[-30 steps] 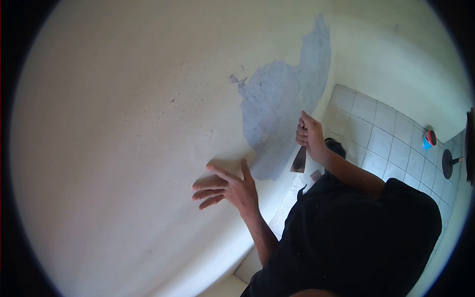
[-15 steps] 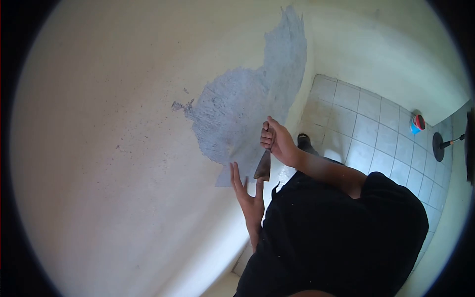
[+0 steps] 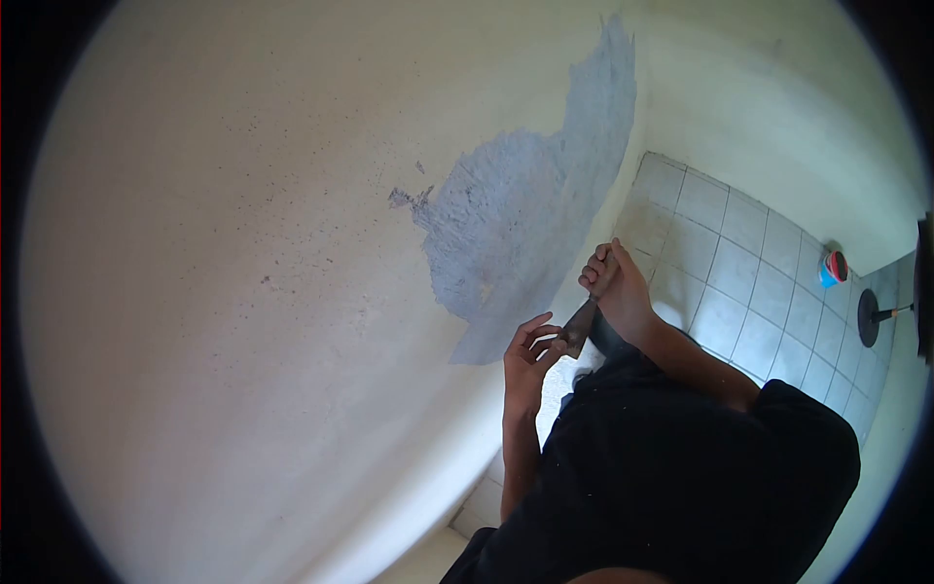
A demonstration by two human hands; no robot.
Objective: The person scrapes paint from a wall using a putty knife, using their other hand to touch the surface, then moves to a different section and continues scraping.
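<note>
My right hand (image 3: pixel 621 287) is closed around the handle of a putty knife (image 3: pixel 581 326), whose dark metal blade slants down to the left. At the blade's lower end is my left hand (image 3: pixel 528 365), its fingers bent and its thumb and forefinger at the blade's edge. Beyond both hands stands a cream wall (image 3: pixel 243 389) with a large grey bare patch (image 3: pixel 516 214) where the coating is off. The patch has ragged edges, and the blade is held away from it.
White floor tiles (image 3: pixel 749 282) run along the wall's foot to the right. A blue and red tub (image 3: pixel 833 270) stands near the far corner. Beside it is a dark round base (image 3: pixel 868 317) with a pole. Small dark specks dot the wall left of the patch.
Both hands and the putty knife have shifted right in view, and the blade is more tilted. My left fingers, spread before, have curled in toward the blade. The view has turned slightly.
</note>
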